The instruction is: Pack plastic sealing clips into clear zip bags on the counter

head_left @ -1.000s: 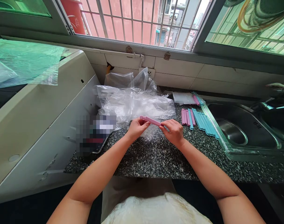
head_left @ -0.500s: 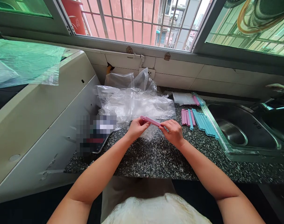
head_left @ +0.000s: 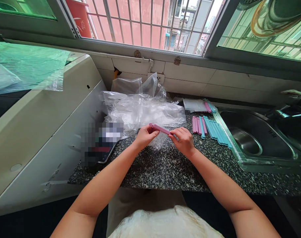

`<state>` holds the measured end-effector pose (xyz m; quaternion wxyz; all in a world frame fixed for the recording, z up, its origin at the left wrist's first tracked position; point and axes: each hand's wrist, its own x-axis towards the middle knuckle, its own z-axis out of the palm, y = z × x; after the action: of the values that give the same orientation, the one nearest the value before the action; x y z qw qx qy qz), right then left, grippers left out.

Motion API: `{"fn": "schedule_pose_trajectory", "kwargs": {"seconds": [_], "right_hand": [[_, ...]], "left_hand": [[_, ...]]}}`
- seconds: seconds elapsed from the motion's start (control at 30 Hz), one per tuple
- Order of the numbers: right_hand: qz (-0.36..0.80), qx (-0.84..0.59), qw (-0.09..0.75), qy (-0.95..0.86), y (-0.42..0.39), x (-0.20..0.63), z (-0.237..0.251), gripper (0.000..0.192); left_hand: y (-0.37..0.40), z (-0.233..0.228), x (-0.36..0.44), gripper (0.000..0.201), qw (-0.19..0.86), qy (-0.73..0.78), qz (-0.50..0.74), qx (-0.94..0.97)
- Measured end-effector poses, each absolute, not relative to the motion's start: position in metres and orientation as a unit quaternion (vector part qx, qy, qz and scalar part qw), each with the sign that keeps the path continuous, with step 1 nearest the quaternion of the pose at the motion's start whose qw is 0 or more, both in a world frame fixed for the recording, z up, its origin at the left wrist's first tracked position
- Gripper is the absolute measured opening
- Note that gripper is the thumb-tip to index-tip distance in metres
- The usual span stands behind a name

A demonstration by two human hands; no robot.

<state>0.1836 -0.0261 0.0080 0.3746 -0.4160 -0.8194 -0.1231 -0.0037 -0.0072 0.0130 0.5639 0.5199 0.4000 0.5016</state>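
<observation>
Two hands, left [head_left: 144, 136] and right [head_left: 183, 141], clamped on pink clip [head_left: 159, 128]; no writing legible.

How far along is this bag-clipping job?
Done: nothing shows as finished; no clipped bag is plainly visible. In hand: the left hand and right hand each grip an end of a pink clip across the top of a small clear bag on the counter. Left: a row of pink and blue clips lies unused beside the sink, and a heap of clear bags sits behind.

Object [head_left: 101, 142] beside plastic bags [head_left: 143, 110] pixelated, unidentifiable.
</observation>
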Motion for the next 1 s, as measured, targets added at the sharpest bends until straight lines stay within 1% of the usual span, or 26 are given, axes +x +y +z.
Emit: {"fn": "schedule_pose_trajectory", "kwargs": {"seconds": [0.4, 0.53, 0.63, 0.73, 0.87, 1.0], "right_hand": [[-0.154, -0.419, 0.369, -0.815, -0.027, 0.181, 0.008, 0.014], [-0.158, -0.418, 0.361, -0.818, -0.028, 0.180, 0.007, 0.013], [-0.138, -0.418, 0.361, -0.822, -0.031, 0.180, 0.009, 0.013], [-0.093, -0.423, 0.391, -0.812, -0.035, 0.180, 0.013, 0.015], [0.034, -0.431, 0.441, -0.787, -0.041, 0.180, 0.018, 0.021], [0.155, -0.432, 0.428, -0.779, -0.042, 0.177, 0.019, 0.023]], "left_hand": [[-0.007, 0.017, -0.006, 0.037, 0.531, 0.405, 0.523, 0.530], [-0.007, 0.018, -0.007, 0.038, 0.515, 0.414, 0.529, 0.533], [-0.007, 0.018, -0.010, 0.037, 0.508, 0.411, 0.530, 0.541], [-0.006, 0.020, -0.013, 0.036, 0.513, 0.395, 0.514, 0.563], [-0.005, 0.021, -0.016, 0.033, 0.526, 0.355, 0.467, 0.616], [-0.007, 0.019, -0.016, 0.029, 0.516, 0.324, 0.436, 0.662]]}}
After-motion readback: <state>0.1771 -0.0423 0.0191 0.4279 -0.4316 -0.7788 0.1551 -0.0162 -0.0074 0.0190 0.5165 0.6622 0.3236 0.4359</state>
